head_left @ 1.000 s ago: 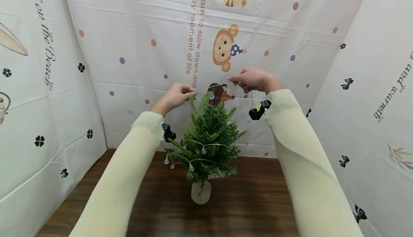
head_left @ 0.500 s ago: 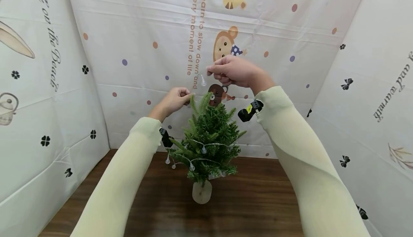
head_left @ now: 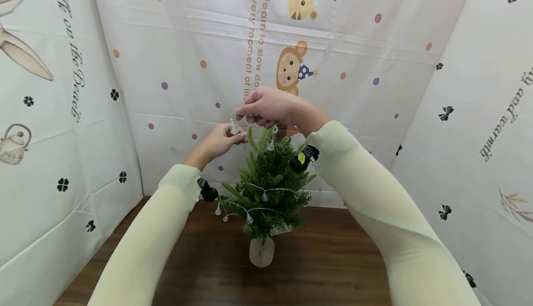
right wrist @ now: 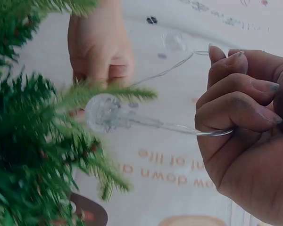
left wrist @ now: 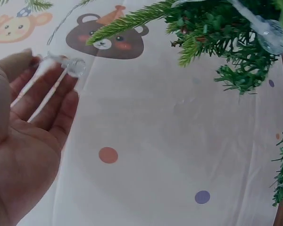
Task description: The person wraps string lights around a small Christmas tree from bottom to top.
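Observation:
A small green artificial Christmas tree (head_left: 275,176) stands upright on a round pale base (head_left: 261,252), with string lights (head_left: 264,196) wound round its lower branches. Beside the tree's top left, my left hand (head_left: 218,141) pinches the light wire between thumb and fingers; a clear bulb (left wrist: 76,67) lies over its fingertips. My right hand (head_left: 272,107), above the treetop, grips the same wire between thumb and forefinger and under curled fingers. From it hangs a clear round bulb (right wrist: 104,113) close by the needles, and wire runs across to the left hand.
The tree stands on a dark brown wooden table (head_left: 316,259). Behind it hangs a printed cloth (head_left: 187,42) with cartoon animals, and patterned sheets (head_left: 466,158) close in both sides. A black camera (head_left: 304,158) is strapped to the right wrist.
The right hand has moved left across the treetop with the wire and bulb, up to beside the left hand. The left hand has shifted slightly down and left and turned more palm-up.

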A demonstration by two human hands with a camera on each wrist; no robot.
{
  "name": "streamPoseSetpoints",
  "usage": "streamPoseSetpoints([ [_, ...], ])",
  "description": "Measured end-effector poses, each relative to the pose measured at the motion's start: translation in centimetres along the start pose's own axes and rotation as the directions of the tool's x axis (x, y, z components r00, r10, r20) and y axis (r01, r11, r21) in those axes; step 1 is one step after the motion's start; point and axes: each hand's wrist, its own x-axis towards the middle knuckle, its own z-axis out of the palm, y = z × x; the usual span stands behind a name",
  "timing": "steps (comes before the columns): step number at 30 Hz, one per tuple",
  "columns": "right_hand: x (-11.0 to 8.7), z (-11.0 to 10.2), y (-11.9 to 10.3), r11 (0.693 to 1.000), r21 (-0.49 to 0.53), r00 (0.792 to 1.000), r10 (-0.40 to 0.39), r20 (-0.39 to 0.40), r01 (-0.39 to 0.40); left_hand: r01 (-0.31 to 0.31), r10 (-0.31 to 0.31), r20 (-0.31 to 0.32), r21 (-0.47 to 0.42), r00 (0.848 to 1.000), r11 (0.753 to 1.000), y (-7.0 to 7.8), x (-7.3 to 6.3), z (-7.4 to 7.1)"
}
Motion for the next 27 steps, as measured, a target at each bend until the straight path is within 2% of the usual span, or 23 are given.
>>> streamPoseSetpoints([
  [4, -0.2, 1.0, -0.3, 0.998, -0.04, 0.998, 0.055, 0.018, -0.054, -0.082, 0.082, -0.046, -0.001, 0.996, 0.997, 0.1, -1.2, 0.0],
  [8, -0.9, 1.4, -0.5, 0.993, -0.092, 0.997, 0.073, 0.011, -0.071, -0.158, 0.154, -0.063, -0.048, 0.986, 0.986, 0.6, -2.3, -0.2],
  [11, -1.6, 1.6, -0.3, 0.987, -0.153, 0.999, 0.045, 0.005, -0.044, -0.208, 0.205, -0.041, -0.069, 0.978, 0.976, 1.0, -3.1, -0.4],
  [17, -3.1, 2.0, 0.9, 0.983, -0.181, 0.999, -0.031, -0.013, 0.028, -0.288, 0.286, 0.044, 0.034, 0.957, 0.957, 2.0, -4.7, -0.4],
  [23, -4.8, 2.4, 2.0, 0.977, -0.203, 0.998, -0.065, -0.021, 0.059, -0.355, 0.354, 0.087, -0.001, 0.931, 0.935, 2.7, -6.2, -0.2],
  [27, -6.0, 2.5, 2.6, 0.972, -0.222, 0.996, -0.079, -0.028, 0.071, -0.41, 0.408, 0.095, 0.0, 0.908, 0.912, 2.7, -7.0, 0.0],
])
